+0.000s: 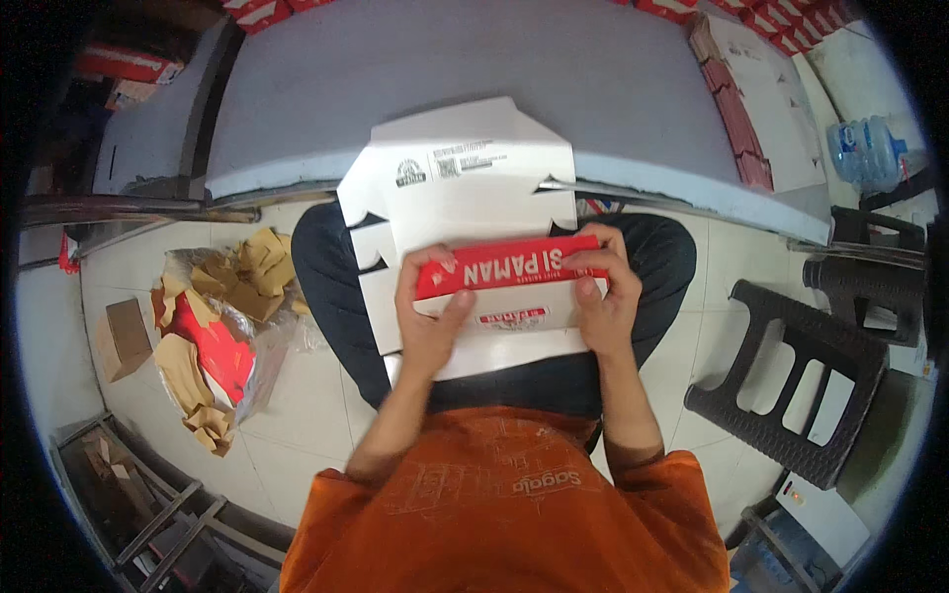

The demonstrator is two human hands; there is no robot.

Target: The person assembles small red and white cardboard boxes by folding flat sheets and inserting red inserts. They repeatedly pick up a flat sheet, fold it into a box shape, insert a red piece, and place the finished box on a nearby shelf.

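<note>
Red-and-white cardboard (pixel 504 287) between both hands (pixel 425 318) (pixel 608 304).

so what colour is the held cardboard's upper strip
The upper strip is red with white lettering, best in the head view.

Red cartons (pixel 259 14) along the table's (pixel 445 69) far side run past the picture's edge, as does an orange shirt (pixel 504 524) at the near edge. Fine print dots a white cardboard sheet (pixel 484 206), too small to read; a red-and-white box (pixel 539 298) hides its middle. Shadow obscures a rack's (pixel 158 525) contents, near left.
</note>
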